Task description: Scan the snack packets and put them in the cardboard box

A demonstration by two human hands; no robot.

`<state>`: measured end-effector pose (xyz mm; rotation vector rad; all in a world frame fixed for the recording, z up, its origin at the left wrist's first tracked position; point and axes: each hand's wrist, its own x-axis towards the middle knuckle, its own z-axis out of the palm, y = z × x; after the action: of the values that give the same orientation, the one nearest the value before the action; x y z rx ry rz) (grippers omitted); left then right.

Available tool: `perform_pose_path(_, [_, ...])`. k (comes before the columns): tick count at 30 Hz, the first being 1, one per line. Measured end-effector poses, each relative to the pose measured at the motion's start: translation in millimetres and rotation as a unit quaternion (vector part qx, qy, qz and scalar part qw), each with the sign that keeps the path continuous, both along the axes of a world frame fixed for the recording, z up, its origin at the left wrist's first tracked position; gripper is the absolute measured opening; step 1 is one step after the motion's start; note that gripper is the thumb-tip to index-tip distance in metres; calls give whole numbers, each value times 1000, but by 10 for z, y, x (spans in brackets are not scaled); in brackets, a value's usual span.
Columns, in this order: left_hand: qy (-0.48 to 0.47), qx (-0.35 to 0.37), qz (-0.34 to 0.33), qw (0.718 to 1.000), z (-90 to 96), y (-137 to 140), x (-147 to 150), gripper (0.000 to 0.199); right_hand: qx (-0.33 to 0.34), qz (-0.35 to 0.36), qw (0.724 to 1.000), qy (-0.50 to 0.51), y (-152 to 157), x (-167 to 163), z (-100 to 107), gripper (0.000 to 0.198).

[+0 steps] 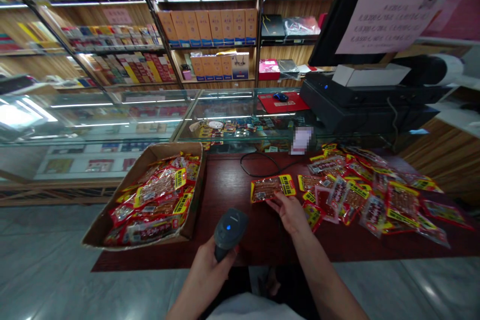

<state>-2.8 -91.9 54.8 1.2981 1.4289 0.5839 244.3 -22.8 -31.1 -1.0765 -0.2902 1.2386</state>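
A dark handheld barcode scanner (231,226) with a lit blue light is gripped by its handle in my left hand (208,271). My right hand (291,212) pinches the lower edge of a red and yellow snack packet (267,188), flat over the dark red table (225,172). Brown sticks show through its clear window. To the right of this hand lies a loose pile of similar snack packets (403,202). An open cardboard box (195,205) filled with more such packets stands to the left of the scanner.
Behind the table runs a glass display counter (150,115). A black cable (258,154) curls on the tabletop. At back right stands a monitor (333,20) with a paper notice. A red mouse pad (266,103) bears a mouse (280,96). Stocked shelves (210,2) line the wall.
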Motion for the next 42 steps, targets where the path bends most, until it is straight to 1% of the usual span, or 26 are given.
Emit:
perform_pose_path(3, [-12,-5,-12,1000,18,-13,37,31,25,-20,999,39,-27,-130,-41,28])
perform_pose_path(8, [-16,-20,-13,1000,74,-36,75,33,46,-71,992,94,-52,-367,-90,29])
perform_pose_path(11, [-18,-25,-21,999,90,-38,84,33,50,-72,990,108,-62,-450,-114,27])
perform_pose_path(14, [-18,-29,-17,999,85,-36,91,35,43,-71,988,130,-59,-472,-153,25])
perform_pose_path(19, [-16,-19,-8,1000,80,-26,85,37,36,-69,986,146,-39,-482,-170,14])
perform_pose_path(24, [-25,-16,5,1000,96,-11,83,40,54,-70,986,144,-89,-520,-113,20])
perform_pose_path(27, [-18,-14,11,1000,76,-6,77,39,40,-76,986,142,-107,-515,-95,23])
perform_pose_path(29, [-16,-11,22,1000,48,-6,57,38,25,-74,986,148,-62,-523,-55,20])
perform_pose_path(32, [-19,-17,55,998,4,-11,0,39,24,-56,986,158,162,-640,122,16])
perform_pose_path(35, [-20,-17,83,996,-14,-27,-68,41,60,-12,984,165,571,-937,474,17])
perform_pose_path(37, [-19,-10,95,995,-3,-44,-99,42,96,59,980,163,872,-1189,754,20])
perform_pose_path(39, [-23,-6,106,994,20,-64,-113,43,119,180,968,127,1104,-1409,989,22])
perform_pose_path(40, [-26,-6,111,993,32,-74,-116,43,120,230,961,99,1172,-1487,1068,23])
perform_pose_path(41, [-28,-7,114,993,42,-82,-117,43,114,263,956,70,1202,-1534,1112,25])
perform_pose_path(42, [-30,-8,115,993,49,-87,-118,44,105,275,955,42,1193,-1547,1119,28])
